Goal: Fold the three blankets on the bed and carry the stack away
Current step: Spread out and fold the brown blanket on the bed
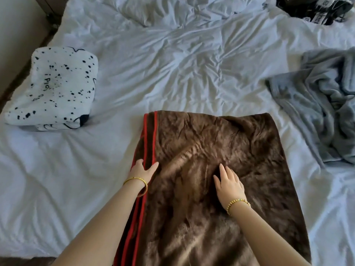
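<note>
A brown plush blanket (221, 150) with red-trimmed edges lies folded into a long strip on the white bed (172, 64), running toward me. My left hand (143, 169) rests at its left red edge, thumb on top and fingers at the side. My right hand (228, 181) lies flat with straight fingers on the brown pile near the middle. A white blanket with black spots (55, 87) sits folded at the left. A grey blanket (322, 110) lies crumpled at the right edge.
A black-and-white printed item (315, 10) lies at the far right corner of the bed. The bed's left edge borders a beige wall (17, 35) and dark floor. Rumpled white sheet spreads between the blankets.
</note>
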Demonstrator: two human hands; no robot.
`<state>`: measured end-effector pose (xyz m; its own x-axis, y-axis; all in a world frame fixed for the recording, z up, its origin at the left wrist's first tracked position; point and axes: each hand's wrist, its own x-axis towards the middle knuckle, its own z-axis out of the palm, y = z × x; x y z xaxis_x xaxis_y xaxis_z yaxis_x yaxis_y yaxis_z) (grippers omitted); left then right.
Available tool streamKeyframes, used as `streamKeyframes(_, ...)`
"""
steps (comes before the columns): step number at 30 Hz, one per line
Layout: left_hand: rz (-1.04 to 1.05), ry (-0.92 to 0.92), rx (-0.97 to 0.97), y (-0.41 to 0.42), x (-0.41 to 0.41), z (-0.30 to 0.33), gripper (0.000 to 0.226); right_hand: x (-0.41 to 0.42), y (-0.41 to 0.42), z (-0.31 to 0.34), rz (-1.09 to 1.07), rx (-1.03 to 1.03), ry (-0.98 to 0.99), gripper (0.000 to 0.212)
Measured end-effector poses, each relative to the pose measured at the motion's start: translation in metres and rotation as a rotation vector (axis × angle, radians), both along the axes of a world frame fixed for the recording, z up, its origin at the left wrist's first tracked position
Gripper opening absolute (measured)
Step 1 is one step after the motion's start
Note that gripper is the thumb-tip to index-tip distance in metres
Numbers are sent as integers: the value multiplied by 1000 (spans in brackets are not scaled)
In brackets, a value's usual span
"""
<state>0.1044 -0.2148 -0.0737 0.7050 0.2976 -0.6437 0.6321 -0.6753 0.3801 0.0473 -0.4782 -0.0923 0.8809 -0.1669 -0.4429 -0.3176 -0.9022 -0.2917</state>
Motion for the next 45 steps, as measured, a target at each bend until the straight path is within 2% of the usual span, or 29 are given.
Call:
streamKeyframes(4,305,-81,-262,-10,21,-22,65,2,9,-30,53,-147,-2,54)
streamKeyframes(6,290,-117,-290,-15,30,-29,54,6,11,-32,19,-148,-60,52)
streamKeyframes(8,226,-204,-163,-16,38,-29,40,14,4,-25,-56,-40,-126,46)
streamKeyframes(10,265,-308,21,-7,46,-25,35,25,-10,-13,-120,47,-225,40)
streamKeyframes(13,389,-272,150,12,56,-27,38,43,-44,4,-189,-40,-346,37)
streamKeyframes(16,269,-138,167,8,53,-35,45,53,-75,8,-309,-129,-249,45)
streamKeyframes(18,181,-133,133,1,45,-38,56,55,-85,4,-388,-113,-153,53)
streamKeyframes(20,213,-151,74,-2,45,-39,65,62,-93,2,-499,-71,-160,58)
streamKeyframes(22,331,-205,14,2,56,-37,67,75,-102,3,-603,-15,-249,59)
streamKeyframes(24,394,-269,-52,7,71,-35,65,93,-106,5,-654,128,-301,58)
streamKeyframes(27,241,-257,-91,2,89,-33,63,117,-92,4,-689,302,-192,69)
streamKeyframes(29,146,-242,-98,-6,100,-30,60,131,-84,2,-813,362,-173,69)
streamKeyframes(33,143,-332,-116,-15,125,-22,51,156,-94,3,-942,538,-82,81)
streamKeyframes(35,105,-365,-66,-17,136,-22,48,166,-105,4,-997,627,-51,87)
streamKeyframes(37,83,-337,-9,-18,142,-23,43,174,-115,7,-1021,685,-49,76)
streamKeyframes(40,250,-376,-10,-7,149,-23,36,183,-133,12,-1082,598,-244,52)
streamKeyframes(42,301,-344,16,0,152,-22,38,186,-138,15,-1096,500,-328,45)
streamKeyframes(43,275,-295,52,1,153,-22,43,186,-137,14,-1048,372,-320,47)
streamKeyframes(45,93,-270,225,-4,154,-21,65,185,-130,14,-777,9,-296,61)
